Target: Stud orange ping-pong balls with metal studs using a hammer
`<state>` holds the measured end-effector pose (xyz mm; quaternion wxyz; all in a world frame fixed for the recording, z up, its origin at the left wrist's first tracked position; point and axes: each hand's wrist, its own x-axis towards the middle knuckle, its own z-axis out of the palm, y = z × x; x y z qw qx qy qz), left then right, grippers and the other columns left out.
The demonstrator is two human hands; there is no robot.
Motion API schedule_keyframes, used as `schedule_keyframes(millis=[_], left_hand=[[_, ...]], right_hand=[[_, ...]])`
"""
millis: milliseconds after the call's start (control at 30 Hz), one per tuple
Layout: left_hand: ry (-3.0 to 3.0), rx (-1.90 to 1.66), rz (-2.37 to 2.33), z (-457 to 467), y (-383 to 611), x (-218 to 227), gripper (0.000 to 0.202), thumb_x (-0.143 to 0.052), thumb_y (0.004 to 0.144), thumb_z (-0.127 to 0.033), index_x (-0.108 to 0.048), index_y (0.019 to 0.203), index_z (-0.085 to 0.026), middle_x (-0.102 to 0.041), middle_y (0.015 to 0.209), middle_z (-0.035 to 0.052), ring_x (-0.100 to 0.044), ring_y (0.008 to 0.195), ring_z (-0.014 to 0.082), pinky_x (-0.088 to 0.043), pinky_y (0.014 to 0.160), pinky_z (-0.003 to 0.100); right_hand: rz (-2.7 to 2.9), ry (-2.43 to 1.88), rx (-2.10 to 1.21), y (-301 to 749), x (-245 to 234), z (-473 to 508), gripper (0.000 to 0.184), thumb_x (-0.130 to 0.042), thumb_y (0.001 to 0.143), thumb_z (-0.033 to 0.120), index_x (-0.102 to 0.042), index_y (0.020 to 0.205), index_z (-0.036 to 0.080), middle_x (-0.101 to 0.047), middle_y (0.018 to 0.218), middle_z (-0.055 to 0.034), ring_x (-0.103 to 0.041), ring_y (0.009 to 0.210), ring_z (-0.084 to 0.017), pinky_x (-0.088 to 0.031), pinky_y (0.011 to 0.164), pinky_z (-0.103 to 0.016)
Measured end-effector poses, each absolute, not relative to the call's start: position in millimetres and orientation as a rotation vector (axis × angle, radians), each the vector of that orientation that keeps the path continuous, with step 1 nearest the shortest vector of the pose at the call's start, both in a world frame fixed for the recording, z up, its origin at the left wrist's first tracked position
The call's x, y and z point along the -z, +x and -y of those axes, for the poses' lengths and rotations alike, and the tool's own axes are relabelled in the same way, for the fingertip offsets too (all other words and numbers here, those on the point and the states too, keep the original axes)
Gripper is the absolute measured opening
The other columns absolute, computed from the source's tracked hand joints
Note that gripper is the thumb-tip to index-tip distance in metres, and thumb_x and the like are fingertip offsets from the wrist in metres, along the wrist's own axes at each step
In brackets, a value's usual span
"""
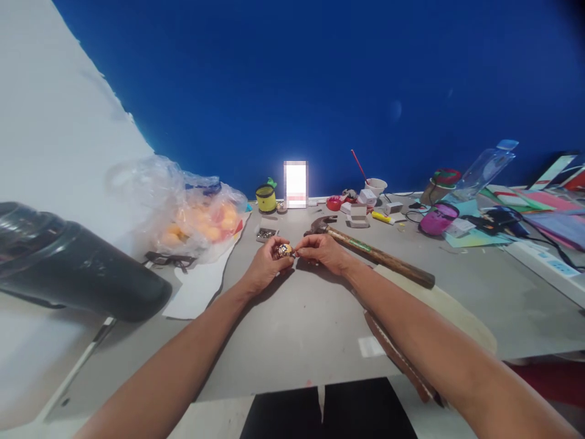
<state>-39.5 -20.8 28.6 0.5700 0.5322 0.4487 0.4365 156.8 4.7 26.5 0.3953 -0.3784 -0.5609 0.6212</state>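
Note:
My left hand (267, 266) is closed around a small round ball studded with shiny gold, dark and orange bits (284, 250), just above the grey table (292, 329). My right hand (323, 252) is in a pinch at the ball's right side. Whatever its fingertips hold, if anything, is too small to name. Just beyond my left hand lies a small open box of shiny metal bits (265, 235). A claw hammer (381, 256) with a worn wooden handle lies behind and to the right of my right hand.
At left are a large dark cylinder (86, 268), dark-framed glasses (169, 260) and a plastic bag of orange things (205, 222). A bright screen (296, 184) stands by the blue wall. Along the right are a white cup (375, 186), purple pouch (439, 219), clear bottle (488, 169) and power strip (543, 265).

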Motion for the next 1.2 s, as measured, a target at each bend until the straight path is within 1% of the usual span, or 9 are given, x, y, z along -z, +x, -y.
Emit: schedule_keyframes(millis=[133,333,467,600,700,800,933,1200], left_hand=[[1.273,-0.997,-1.058,22.2,-38.3,-29.8,0.05,-0.083,0.067,-0.022,-0.059,0.11,-0.018,-0.063,0.073,-0.0044,-0.053,0.052,0.0087,-0.045,0.053,0.024],[1.321,-0.959,-1.034,25.0,-37.4,-28.2,0.043,-0.082,0.07,-0.025,-0.06,0.106,-0.019,-0.062,0.073,-0.0036,-0.055,0.056,0.0105,-0.046,0.055,0.024],[1.326,-0.958,-1.034,26.0,-37.9,-27.0,0.042,-0.082,0.071,-0.025,-0.06,0.106,-0.02,-0.062,0.075,-0.0036,-0.056,0.058,0.0112,-0.046,0.056,0.025],[1.334,-0.956,-1.033,25.8,-38.3,-28.2,0.039,-0.083,0.07,-0.024,-0.062,0.103,-0.02,-0.063,0.076,-0.0028,-0.057,0.061,0.0123,-0.046,0.058,0.025],[1.334,-0.948,-1.021,25.3,-38.4,-27.7,0.039,-0.083,0.07,-0.023,-0.063,0.104,-0.02,-0.063,0.077,-0.0021,-0.057,0.062,0.0128,-0.046,0.06,0.026],[1.366,-0.941,-1.0,25.2,-38.9,-26.1,0.039,-0.08,0.073,-0.023,-0.065,0.109,-0.02,-0.064,0.08,-0.0009,-0.058,0.066,0.014,-0.047,0.064,0.027],[1.489,-0.912,-1.009,25.7,-40.5,-27.0,0.038,-0.077,0.079,-0.027,-0.067,0.115,-0.019,-0.067,0.088,0.0021,-0.058,0.074,0.0162,-0.046,0.069,0.028],[1.674,-0.88,-1.031,27.7,-41.4,-35.5,0.034,-0.074,0.082,-0.036,-0.067,0.111,-0.019,-0.069,0.093,0.0036,-0.059,0.084,0.0211,-0.046,0.077,0.031]], right_hand=[[1.427,-0.97,-1.568,156.2,-28.0,-3.4,0.028,-0.086,0.065,0.036,-0.077,0.082,0.016,-0.067,0.067,-0.0002,-0.049,0.056,-0.009,-0.035,0.052,-0.023],[1.434,-0.98,-1.556,153.5,-30.9,-0.7,0.024,-0.085,0.065,0.034,-0.074,0.078,0.017,-0.065,0.063,0.0011,-0.05,0.057,-0.009,-0.036,0.052,-0.023],[1.464,-1.003,-1.548,153.1,-30.6,-1.0,0.025,-0.085,0.065,0.035,-0.075,0.079,0.017,-0.065,0.064,0.0009,-0.053,0.058,-0.01,-0.039,0.052,-0.023],[1.465,-1.013,-1.538,153.2,-28.6,-1.6,0.026,-0.085,0.065,0.036,-0.074,0.078,0.017,-0.064,0.062,0.0009,-0.053,0.057,-0.01,-0.039,0.052,-0.023],[1.459,-1.013,-1.533,153.5,-27.2,-2.1,0.026,-0.086,0.065,0.036,-0.073,0.077,0.016,-0.064,0.062,0.0003,-0.053,0.057,-0.01,-0.039,0.053,-0.024],[1.446,-1.024,-1.547,154.3,-26.2,-3.1,0.028,-0.087,0.064,0.036,-0.072,0.075,0.016,-0.064,0.062,-0.0001,-0.053,0.057,-0.011,-0.039,0.053,-0.024],[1.429,-1.019,-1.593,155.8,-25.6,-4.7,0.028,-0.088,0.063,0.035,-0.072,0.075,0.016,-0.063,0.061,0.0005,-0.053,0.056,-0.01,-0.04,0.053,-0.024],[1.449,-1.006,-1.626,157.6,-25.5,-5.2,0.026,-0.087,0.064,0.033,-0.072,0.076,0.015,-0.065,0.063,-0.0005,-0.054,0.056,-0.01,-0.04,0.053,-0.024]])
